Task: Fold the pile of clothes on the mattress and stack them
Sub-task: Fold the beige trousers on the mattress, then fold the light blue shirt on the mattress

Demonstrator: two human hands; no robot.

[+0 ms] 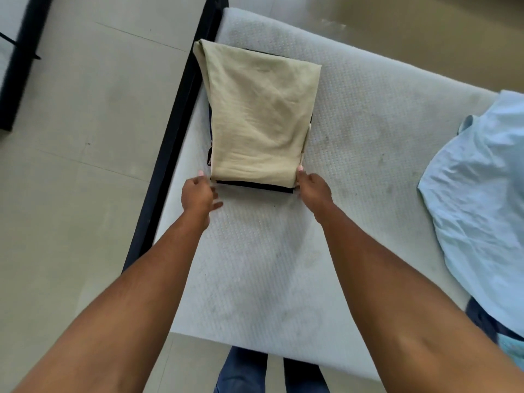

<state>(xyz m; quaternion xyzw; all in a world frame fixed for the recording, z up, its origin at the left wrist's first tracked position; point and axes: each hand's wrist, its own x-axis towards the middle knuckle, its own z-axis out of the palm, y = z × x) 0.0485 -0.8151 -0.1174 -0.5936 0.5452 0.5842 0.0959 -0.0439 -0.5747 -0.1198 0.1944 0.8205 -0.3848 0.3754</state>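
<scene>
Beige folded garment [255,117] lies atop a black folded garment [255,186], by the left edge of the mattress [368,123]. Your right hand [313,191] pinches its near right corner. Your left hand [198,194] touches its near left corner, fingers loosely spread. A one-sided tug could skew it off the black one.

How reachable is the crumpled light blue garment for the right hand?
Probably yes: the right hand, pinching the folded beige cloth, has only bare white mattress between it and the light blue garment.

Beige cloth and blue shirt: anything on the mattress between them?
Nothing. The head view shows only bare, stained mattress between the beige cloth and the blue shirt.
</scene>
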